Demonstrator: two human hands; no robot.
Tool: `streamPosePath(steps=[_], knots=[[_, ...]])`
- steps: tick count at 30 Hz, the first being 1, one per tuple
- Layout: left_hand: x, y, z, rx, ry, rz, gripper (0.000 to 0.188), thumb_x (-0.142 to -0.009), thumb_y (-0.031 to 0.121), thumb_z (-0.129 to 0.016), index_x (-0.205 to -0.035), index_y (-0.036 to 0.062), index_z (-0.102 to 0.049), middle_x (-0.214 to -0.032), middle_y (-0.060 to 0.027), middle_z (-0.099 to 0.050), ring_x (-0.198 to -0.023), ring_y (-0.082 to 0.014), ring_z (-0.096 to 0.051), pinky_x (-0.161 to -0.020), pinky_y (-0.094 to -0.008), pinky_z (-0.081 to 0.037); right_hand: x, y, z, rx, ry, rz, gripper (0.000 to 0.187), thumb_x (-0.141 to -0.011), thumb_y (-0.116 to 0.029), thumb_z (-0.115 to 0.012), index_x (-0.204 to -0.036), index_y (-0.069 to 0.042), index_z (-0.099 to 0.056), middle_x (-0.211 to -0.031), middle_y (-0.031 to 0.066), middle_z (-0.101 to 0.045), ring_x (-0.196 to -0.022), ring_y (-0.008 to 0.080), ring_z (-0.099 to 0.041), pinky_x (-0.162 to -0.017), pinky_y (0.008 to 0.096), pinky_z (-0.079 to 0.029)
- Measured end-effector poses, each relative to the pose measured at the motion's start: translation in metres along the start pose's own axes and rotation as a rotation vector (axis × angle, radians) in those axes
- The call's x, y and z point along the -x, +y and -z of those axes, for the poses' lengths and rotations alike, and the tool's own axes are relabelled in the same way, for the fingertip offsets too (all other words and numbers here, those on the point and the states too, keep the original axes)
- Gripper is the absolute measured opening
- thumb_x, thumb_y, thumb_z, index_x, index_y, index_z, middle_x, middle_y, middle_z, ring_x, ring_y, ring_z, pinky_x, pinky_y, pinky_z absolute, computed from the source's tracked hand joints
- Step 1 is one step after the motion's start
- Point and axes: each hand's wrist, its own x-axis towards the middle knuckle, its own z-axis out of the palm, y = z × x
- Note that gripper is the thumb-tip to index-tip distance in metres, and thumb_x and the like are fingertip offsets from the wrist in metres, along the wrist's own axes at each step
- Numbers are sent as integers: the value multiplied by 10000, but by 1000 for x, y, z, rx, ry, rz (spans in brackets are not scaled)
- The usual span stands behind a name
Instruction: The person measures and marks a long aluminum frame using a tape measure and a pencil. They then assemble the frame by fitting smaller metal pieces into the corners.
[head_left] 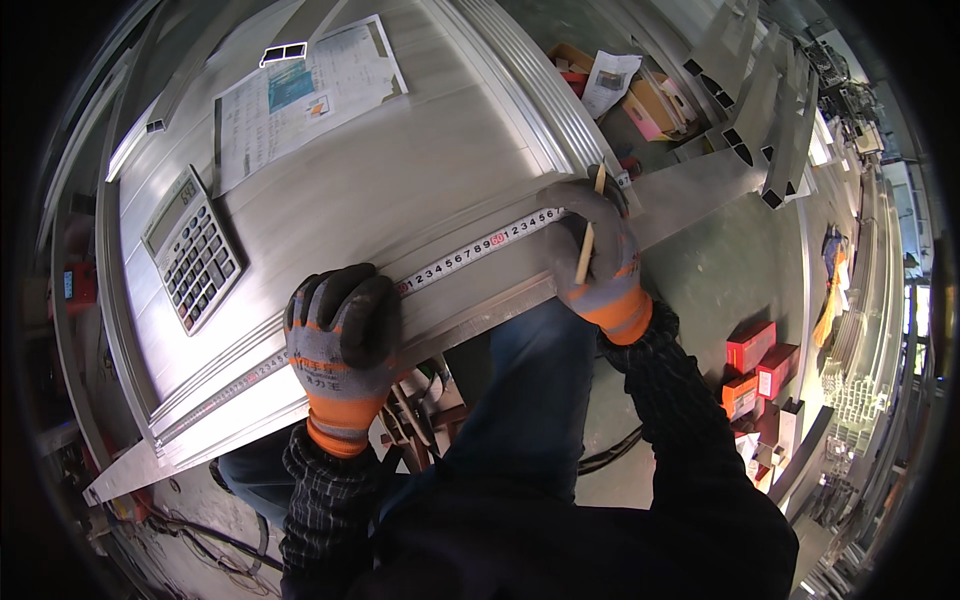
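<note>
A white tape measure blade (470, 252) is stretched lengthwise along a long silver metal profile (480, 305) at the near edge of the bench. My left hand (343, 335), in a grey and orange work glove, has its fingers curled down over the blade and profile. My right hand (597, 255), gloved alike, is closed around a thin wooden pencil (587, 250) that sticks out above and below the fingers. It rests at the profile, and the blade passes beneath it. The tape's case cannot be made out.
On the metal bench (380, 205) lie a calculator (192, 250) and a handwritten paper sheet (350, 95). Hollow metal profiles (755, 125) jut in at the far right. Red boxes (752, 347) and cardboard boxes (655, 108) stand beyond the bench. Cables (215, 540) trail across the floor.
</note>
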Motion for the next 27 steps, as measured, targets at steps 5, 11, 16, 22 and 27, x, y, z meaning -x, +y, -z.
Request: streamPosePath(steps=[5,11,16,22,27], knots=[[0,1,-1,9,-3,-11,265,-853,74,-858,-1113,82,-807,-1159,-121,-789,-1071,-380,-735,-942,-507,-590,1,-1,33,-252,38,-34,265,-1049,-86,-685,-1292,21,-686,-1324,208,-760,-1084,348,-791,-939,422,-651],[0,1,-1,18,0,-20,281,-832,52,-865,-1102,86,-796,-1154,-118,-779,-1049,-373,-731,-926,-504,-584,6,-19,39,-159,-14,-95,135,-1020,-62,-695,-1150,-32,-717,-1069,129,-784,-898,301,-808,-843,388,-673],[-3,4,1,7,-28,-30,276,-840,33,-864,-1103,79,-793,-1158,-124,-778,-1055,-371,-730,-921,-497,-589,-6,-8,30,-155,-58,123,180,-826,24,-710,-980,-60,-671,-907,92,-724,-785,312,-757,-758,399,-648],[-3,3,1,13,-30,-42,281,-847,6,-854,-1110,73,-780,-1157,-130,-775,-1053,-373,-726,-914,-498,-586,0,-2,26,-188,-78,66,184,-764,4,-749,-899,-76,-654,-865,70,-710,-734,299,-721,-748,430,-633],[-4,5,0,10,-36,-53,292,-853,1,-847,-1125,70,-767,-1154,-130,-772,-1047,-376,-722,-906,-500,-580,-2,-4,26,-109,-93,165,194,-749,4,-741,-858,-100,-620,-853,67,-702,-722,296,-710,-732,427,-631]])
